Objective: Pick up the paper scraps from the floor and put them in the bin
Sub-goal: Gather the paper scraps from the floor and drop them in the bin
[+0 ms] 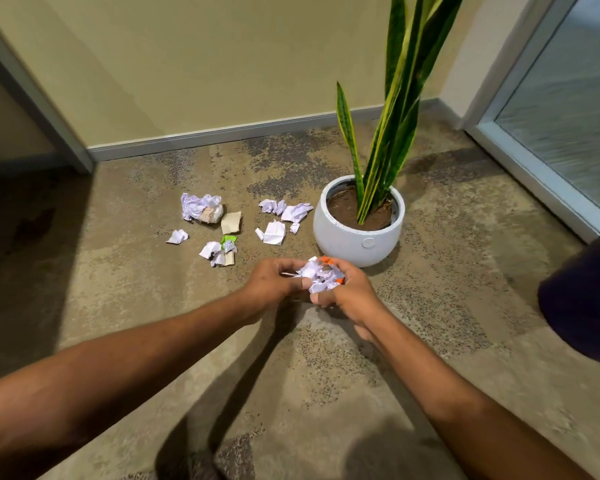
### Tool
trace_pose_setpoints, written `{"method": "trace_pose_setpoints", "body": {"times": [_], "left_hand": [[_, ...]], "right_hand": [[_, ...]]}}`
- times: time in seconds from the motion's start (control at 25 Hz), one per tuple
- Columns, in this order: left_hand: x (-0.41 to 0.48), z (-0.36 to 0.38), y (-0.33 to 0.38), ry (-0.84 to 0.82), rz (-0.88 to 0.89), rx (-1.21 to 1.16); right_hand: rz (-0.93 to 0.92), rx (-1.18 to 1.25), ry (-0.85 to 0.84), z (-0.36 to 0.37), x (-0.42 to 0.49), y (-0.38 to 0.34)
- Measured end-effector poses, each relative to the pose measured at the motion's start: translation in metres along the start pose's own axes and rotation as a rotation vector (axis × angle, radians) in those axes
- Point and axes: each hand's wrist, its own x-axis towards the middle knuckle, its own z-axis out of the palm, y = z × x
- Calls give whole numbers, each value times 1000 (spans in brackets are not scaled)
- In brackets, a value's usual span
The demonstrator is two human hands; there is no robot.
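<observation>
A pale yellow-green wall (194, 64) fills the upper middle of the frame, edged below by a grey skirting board (222, 135). The floor (326, 358) is tan carpet mottled with dark speckled patches. At right of centre stands a round white pot (355, 242) holding a tall striped snake plant (400, 98). A frosted glass door (568, 98) occupies the upper right; a grey door frame (32, 95) slants at upper left.

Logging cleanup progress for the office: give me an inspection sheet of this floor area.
Surface: mottled brown carpet.
Job's things: wad of paper scraps held between both hands; crumpled scraps on floor; no bin seen.
Clutter: nothing seen.
Grip: left hand and right hand both closed on the wad.
Cables: nothing seen.
Surroundings: snake plant in white pot, beige wall, glass door.
</observation>
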Motion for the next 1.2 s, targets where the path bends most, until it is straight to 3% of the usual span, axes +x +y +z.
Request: {"method": "trace_pose_setpoints", "body": {"times": [0.36, 0.8, 1.0, 1.2], "left_hand": [[-5, 111, 92, -200, 99, 9], [12, 288, 226, -416, 353, 5], [16, 375, 249, -489, 334, -23], [17, 445, 252, -516, 272, 32]], "right_hand": [[-216, 151, 179, -106, -67, -40], [-467, 216, 462, -267, -139, -130], [-469, 247, 553, -335, -169, -139], [-345, 368, 587, -388, -187, -134]]}}
